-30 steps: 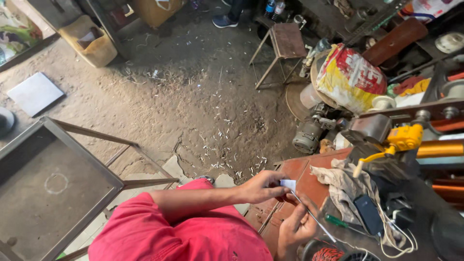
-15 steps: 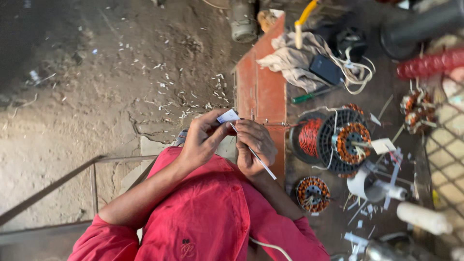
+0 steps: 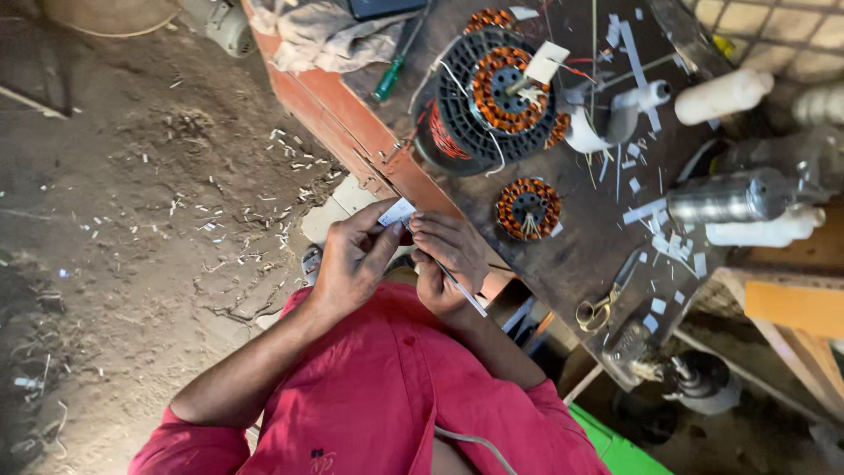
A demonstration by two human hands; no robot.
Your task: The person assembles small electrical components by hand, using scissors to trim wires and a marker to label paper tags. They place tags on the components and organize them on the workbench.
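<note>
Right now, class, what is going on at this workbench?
A person in a red shirt sits at the workbench. The left hand and right hand together pinch a small white paper slip; the right also holds a thin rod. Two copper-wound stators, large and small, lie on the bench beside scissors.

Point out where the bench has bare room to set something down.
One bare patch of bench lies between the small stator and the scissors. Another bare strip runs by the near red edge, left of the large stator. The far side, around the paper strips and bottles, is crowded.
</note>
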